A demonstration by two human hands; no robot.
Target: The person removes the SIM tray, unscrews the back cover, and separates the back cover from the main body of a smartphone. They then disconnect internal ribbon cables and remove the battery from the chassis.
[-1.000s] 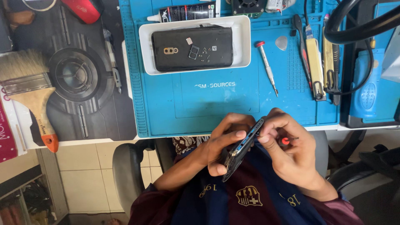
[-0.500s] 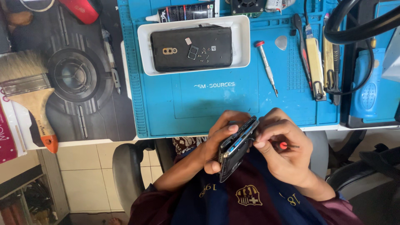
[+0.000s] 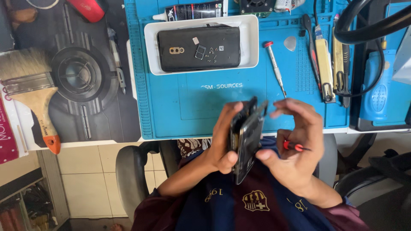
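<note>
Grip the phone (image 3: 246, 139) firmly in your left hand (image 3: 222, 141), right hand (image 3: 295, 149) pinching its top edge with screwdriver (image 3: 295, 146) tucked, and pry gently over your lap.

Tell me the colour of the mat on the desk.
The mat is blue, seen in the head view.

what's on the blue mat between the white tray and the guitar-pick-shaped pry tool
In the head view, one red-capped silver screwdriver lies on the blue mat between the white tray and the grey pick-shaped pry tool.
</note>
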